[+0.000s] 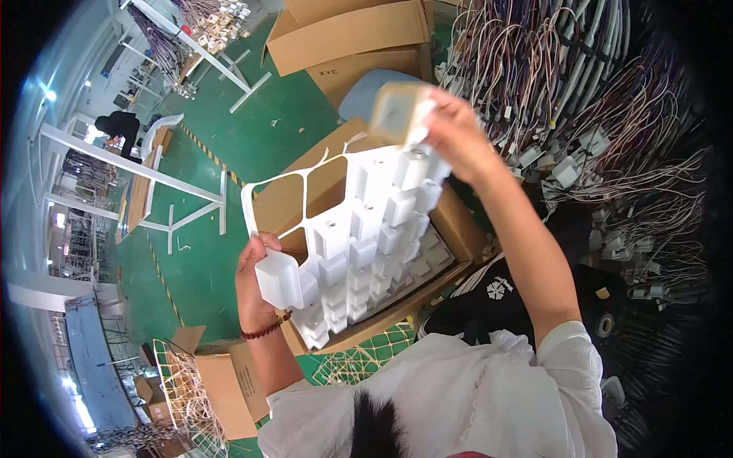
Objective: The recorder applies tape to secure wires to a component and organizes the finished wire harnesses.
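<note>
My left hand (256, 278) is closed around the left edge of a white moulded plastic tray (333, 235), beside a boxy white cup at its corner. The tray has rows of square white pockets and thin-framed openings on its far left side. It is held tilted above an open cardboard box (466, 221), in which more white moulded pieces lie. At the tray's far right corner, my right hand (458, 133) is closed on a square white piece with a beige rim (395, 114). That piece is blurred, and the fingertips are partly hidden behind it.
Thick bundles of wires with white connectors (565, 172) hang at the right. Beyond the tray stand a larger cardboard box (351, 38) and a blue stool-like surface (370, 91). A white-framed table (137, 183) is at the left, with a person (122, 130) farther off. A carton (225, 385) stands lower left.
</note>
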`<state>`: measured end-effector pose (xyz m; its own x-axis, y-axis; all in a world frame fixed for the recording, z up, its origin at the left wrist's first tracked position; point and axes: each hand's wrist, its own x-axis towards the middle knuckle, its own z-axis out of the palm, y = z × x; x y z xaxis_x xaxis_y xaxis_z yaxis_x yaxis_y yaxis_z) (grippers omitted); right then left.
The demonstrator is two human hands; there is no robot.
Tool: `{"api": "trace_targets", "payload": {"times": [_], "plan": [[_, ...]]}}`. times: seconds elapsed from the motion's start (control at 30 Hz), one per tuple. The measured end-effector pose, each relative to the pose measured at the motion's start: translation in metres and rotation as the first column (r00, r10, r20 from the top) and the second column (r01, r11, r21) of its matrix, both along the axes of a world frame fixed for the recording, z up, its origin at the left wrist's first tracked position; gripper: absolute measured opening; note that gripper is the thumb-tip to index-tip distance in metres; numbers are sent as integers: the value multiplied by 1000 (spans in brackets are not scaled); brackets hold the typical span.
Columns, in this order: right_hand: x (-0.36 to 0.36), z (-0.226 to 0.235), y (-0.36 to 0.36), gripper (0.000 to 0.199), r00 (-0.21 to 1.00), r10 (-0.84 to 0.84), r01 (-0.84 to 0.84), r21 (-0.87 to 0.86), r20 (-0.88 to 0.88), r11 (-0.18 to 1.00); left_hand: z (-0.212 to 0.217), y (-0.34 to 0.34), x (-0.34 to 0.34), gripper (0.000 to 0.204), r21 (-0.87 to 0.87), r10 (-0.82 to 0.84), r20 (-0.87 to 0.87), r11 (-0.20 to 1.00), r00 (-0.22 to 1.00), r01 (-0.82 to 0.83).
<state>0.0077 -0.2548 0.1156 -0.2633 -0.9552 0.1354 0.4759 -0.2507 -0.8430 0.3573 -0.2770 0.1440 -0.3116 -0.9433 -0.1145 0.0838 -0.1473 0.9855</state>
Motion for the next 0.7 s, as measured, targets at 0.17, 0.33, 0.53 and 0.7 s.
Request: {"api": "trace_targets", "payload": {"times": [0.17,0.33,0.53,0.7], "plan": [[-40,-30,26,44,980,125,-123,22,-153,992,2,9,-3,42,-89,-127,117,986,985,138],[-52,-49,50,47,992,-49,50,-5,116,999,14,9,-15,43,-25,-178,116,983,977,182],[-8,-49,50,73,401,3,75,36,-916,997,26,7,-17,42,-89,-159,141,981,977,172],[58,-51,8,72,791,-188,246,21,-582,969,28,16,-19,42,-99,-191,148,974,970,206]]}}
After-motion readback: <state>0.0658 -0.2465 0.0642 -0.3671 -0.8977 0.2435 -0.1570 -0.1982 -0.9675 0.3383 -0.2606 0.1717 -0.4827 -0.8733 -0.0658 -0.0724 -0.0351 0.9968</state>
